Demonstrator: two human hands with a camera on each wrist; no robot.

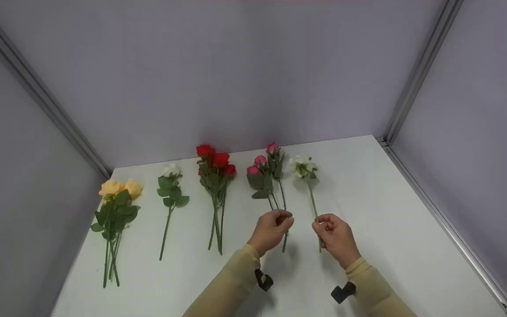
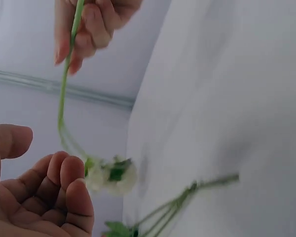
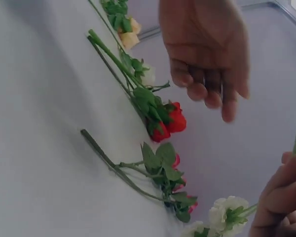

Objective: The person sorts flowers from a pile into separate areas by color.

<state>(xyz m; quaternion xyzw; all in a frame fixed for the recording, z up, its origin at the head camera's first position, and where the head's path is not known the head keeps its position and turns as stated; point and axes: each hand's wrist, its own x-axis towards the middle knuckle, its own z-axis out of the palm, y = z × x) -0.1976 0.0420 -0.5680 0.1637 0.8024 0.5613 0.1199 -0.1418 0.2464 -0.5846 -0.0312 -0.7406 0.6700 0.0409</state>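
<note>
My right hand [image 1: 336, 238] pinches the stem of a white flower [image 1: 303, 167] near its lower end; the bloom points toward the back wall. In the left wrist view its green stem [image 2: 64, 91] runs down from those fingers. Beside it, my left hand [image 1: 269, 231] is loosely bent with nothing in it, thumb apart from the fingers in the left wrist view. From the head it overlaps the stems of the pink roses [image 1: 260, 160], which lie on the white table [image 1: 394, 211]. The right wrist view shows these roses' joined stem [image 3: 106, 157] lying free of both hands.
To the left lie a bunch of red roses [image 1: 220, 160], a single white rose [image 1: 171, 170] and a bunch of yellow roses [image 1: 111, 187], stems toward me. Grey panels [image 1: 253, 79] with metal rails [image 1: 449, 229] enclose the table at the back and sides.
</note>
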